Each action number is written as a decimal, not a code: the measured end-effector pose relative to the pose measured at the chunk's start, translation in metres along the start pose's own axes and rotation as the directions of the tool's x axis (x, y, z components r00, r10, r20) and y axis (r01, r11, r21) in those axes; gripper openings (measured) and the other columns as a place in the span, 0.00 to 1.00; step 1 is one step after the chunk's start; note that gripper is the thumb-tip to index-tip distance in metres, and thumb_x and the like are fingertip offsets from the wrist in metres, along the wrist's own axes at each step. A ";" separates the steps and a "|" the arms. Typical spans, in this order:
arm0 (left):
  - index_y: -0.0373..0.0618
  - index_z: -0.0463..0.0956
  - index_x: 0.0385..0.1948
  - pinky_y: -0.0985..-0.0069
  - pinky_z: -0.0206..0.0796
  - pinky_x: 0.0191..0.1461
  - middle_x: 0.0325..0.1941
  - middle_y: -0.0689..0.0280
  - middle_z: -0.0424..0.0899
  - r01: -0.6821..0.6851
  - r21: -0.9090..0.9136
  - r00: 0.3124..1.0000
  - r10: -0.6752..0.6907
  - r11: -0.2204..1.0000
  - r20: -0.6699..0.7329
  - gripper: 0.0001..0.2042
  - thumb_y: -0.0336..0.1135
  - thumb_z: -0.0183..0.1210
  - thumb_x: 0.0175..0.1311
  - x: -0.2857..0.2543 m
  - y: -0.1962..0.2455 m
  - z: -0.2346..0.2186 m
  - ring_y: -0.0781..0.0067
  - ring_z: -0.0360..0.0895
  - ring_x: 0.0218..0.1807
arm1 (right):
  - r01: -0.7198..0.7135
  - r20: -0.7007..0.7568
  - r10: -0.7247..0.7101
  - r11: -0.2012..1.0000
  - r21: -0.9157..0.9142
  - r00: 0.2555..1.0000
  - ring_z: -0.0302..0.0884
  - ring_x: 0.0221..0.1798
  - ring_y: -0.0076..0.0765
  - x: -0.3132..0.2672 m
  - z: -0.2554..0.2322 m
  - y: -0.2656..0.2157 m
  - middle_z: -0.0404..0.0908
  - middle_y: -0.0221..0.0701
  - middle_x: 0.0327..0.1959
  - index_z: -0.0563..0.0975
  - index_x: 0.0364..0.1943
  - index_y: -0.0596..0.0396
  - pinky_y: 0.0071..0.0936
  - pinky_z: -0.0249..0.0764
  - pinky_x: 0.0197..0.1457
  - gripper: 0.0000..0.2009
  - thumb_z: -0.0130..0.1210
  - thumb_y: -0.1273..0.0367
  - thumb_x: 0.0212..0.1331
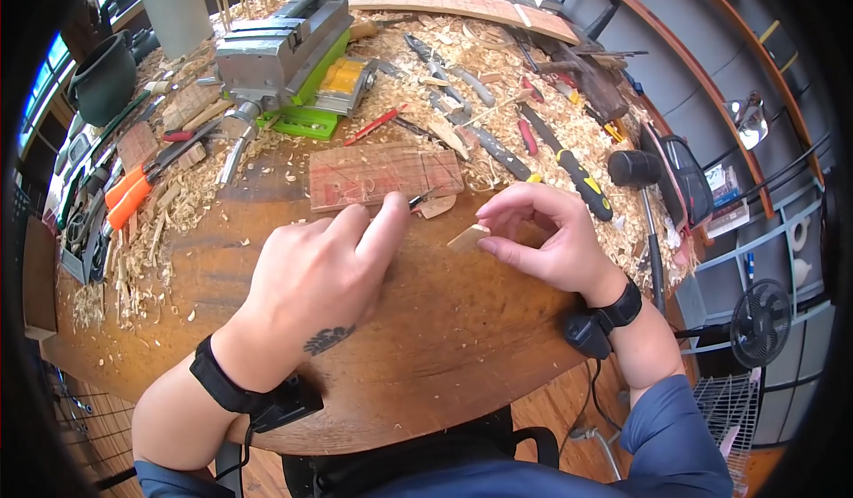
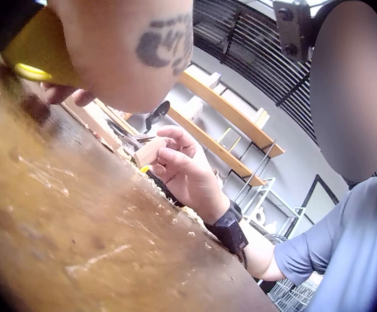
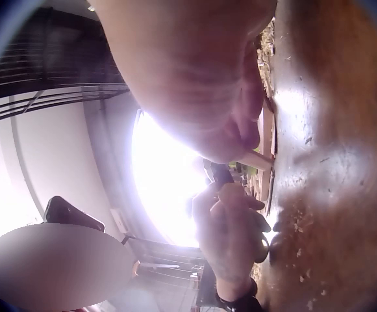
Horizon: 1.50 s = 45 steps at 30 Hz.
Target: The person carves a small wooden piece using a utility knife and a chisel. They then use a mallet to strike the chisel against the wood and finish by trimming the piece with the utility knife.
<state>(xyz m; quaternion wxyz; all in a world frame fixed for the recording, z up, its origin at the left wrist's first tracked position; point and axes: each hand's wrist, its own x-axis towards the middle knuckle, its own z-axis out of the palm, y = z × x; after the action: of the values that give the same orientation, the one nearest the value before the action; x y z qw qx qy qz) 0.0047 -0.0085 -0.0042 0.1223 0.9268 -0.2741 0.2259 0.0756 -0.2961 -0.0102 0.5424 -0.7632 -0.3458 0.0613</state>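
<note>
My left hand (image 1: 320,254) is curled round a dark-handled tool (image 2: 40,49) with a yellow mark, its index finger lying along the top. In the head view most of the tool is hidden beneath the hand; a small dark tip (image 1: 418,200) shows past the index finger. Between thumb and fingers my right hand (image 1: 546,236) pinches a small flat piece of pale wood (image 1: 466,238), held above the table. In the left wrist view the same wood piece (image 2: 148,152) points out from the right fingertips. The tool and the wood stand apart.
Behind the hands lies a reddish wooden board (image 1: 382,176) with a small wood offcut (image 1: 436,207) at its edge. A metal vise (image 1: 280,54) stands back left. Shavings, knives and a black mallet (image 1: 633,168) spread across the back and right; orange-handled tools (image 1: 129,198) lie left.
</note>
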 end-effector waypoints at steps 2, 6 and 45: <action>0.38 0.77 0.61 0.67 0.77 0.30 0.30 0.63 0.80 0.012 -0.007 1.000 -0.012 1.000 0.002 0.26 0.30 0.66 0.57 -0.001 0.004 0.000 0.63 0.84 0.26 | 0.094 -0.028 -0.099 0.985 -0.143 0.995 0.88 0.38 0.23 0.001 -0.001 -0.002 0.90 0.29 0.40 0.88 0.48 0.54 0.21 0.81 0.41 0.12 0.74 0.75 0.62; 0.34 0.76 0.59 0.61 0.76 0.34 0.32 0.56 0.82 0.044 -0.121 0.997 -0.035 0.992 0.074 0.20 0.23 0.63 0.64 -0.001 0.013 -0.007 0.52 0.84 0.30 | 0.154 -0.002 -0.158 0.964 -0.219 0.987 0.88 0.37 0.24 0.003 -0.003 -0.004 0.91 0.31 0.40 0.88 0.45 0.55 0.22 0.81 0.39 0.10 0.74 0.76 0.61; 0.37 0.77 0.56 0.61 0.77 0.35 0.34 0.56 0.84 0.067 -0.159 0.993 -0.050 0.985 0.106 0.20 0.27 0.64 0.60 0.000 0.016 -0.009 0.52 0.85 0.32 | 0.170 0.013 -0.172 0.953 -0.249 0.985 0.84 0.33 0.24 0.003 0.003 -0.007 0.91 0.29 0.36 0.89 0.38 0.53 0.22 0.77 0.34 0.07 0.76 0.75 0.58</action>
<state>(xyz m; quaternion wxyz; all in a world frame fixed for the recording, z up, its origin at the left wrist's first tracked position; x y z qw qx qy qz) -0.0071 -0.0182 0.0052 0.1897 0.9317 -0.2701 0.1517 0.0728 -0.2904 -0.0044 0.4471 -0.7927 -0.4131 -0.0332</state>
